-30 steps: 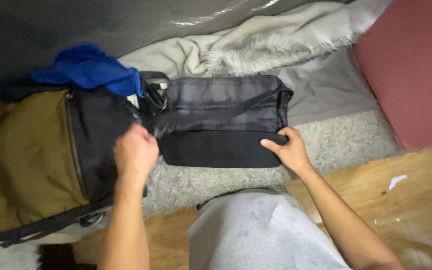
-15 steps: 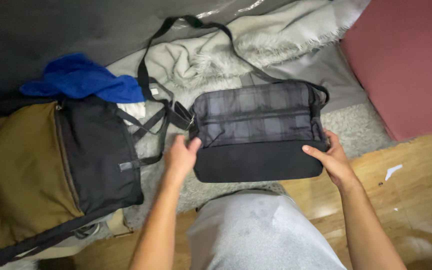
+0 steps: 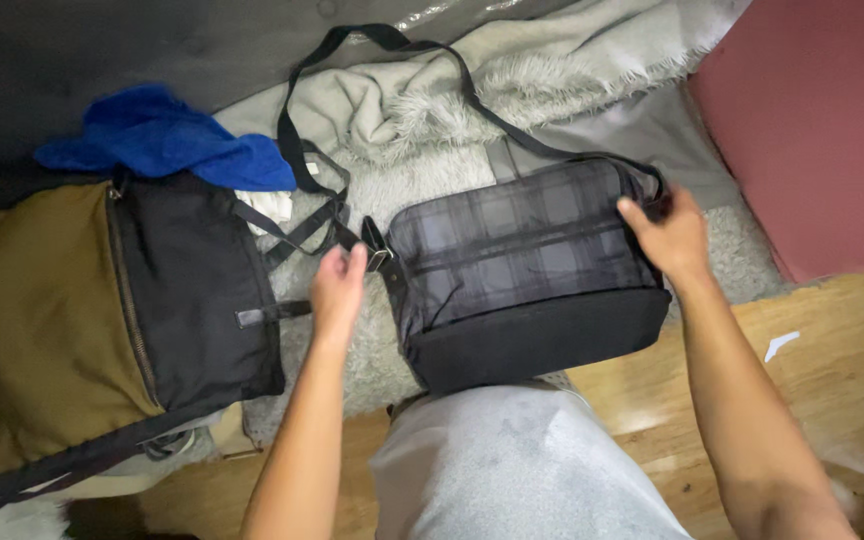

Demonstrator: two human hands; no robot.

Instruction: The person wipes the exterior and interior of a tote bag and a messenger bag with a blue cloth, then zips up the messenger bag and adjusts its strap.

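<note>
On the shaggy grey rug, between the wooden floor and the pale fleece blanket, sits the biggest thing near me: an olive and black backpack off to my left, with a blue cloth bunched at its top edge. Just beside it, straight ahead of my knee, lies the plaid shoulder bag, slightly skewed, its plain black base towards me and its long strap looped out over the blanket.

My right hand grips the bag's far right corner, fingers curled onto the fabric where the strap joins. My left hand is at the opposite end, fingers pinched narrow about the metal strap buckle; I think it has hold of the buckle, though the fingers cover the contact.

To handle this well I'd keep both ends held evenly so the bag stays flat, pull the strap clear of the backpack's loose webbing, and avoid dragging the rug's pile along.
</note>
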